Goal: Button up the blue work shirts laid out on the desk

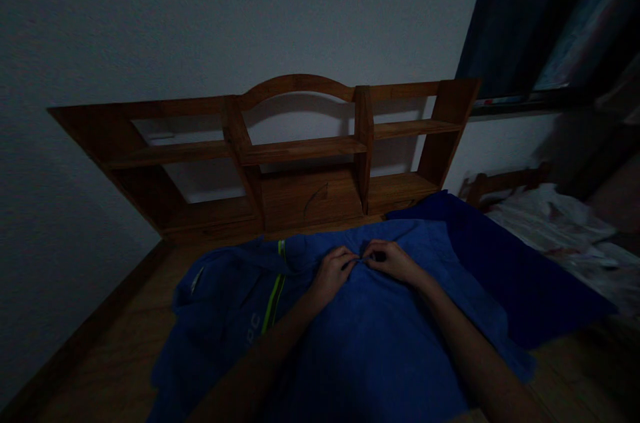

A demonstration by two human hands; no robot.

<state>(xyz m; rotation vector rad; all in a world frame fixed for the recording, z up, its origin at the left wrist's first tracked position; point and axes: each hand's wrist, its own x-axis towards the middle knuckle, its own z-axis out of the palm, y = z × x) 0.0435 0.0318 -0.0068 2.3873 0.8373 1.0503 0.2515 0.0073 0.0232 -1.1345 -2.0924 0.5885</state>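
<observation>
Fingers and thumbs of the left hand (331, 273) and right hand (397, 263) are closed in a pinch on a small bit of blue cloth, the fingertips of one hand just beside those of the other. Behind everything rises a pale wall (150, 23), dim in the low light, with a dark window (530, 30) at the upper right. Against the wall stands a wooden shelf unit (300, 151), arched at the middle of its top and divided into open compartments. Before it spreads a wooden surface (115, 326), and on this lies the blue garment (380, 336), laid out sideways with its collar end to the left; the pinched spot is near its far edge, around the middle. A darker blue cloth (493, 276) lies to the right, partly under the garment, and beyond it are whitish plastic bags (555, 216). Smaller still are the yellow-green stripes (271, 303) left of the hands, some pale lettering (253, 328) partly hidden by the left forearm, and a white label (197, 280) at the collar.
</observation>
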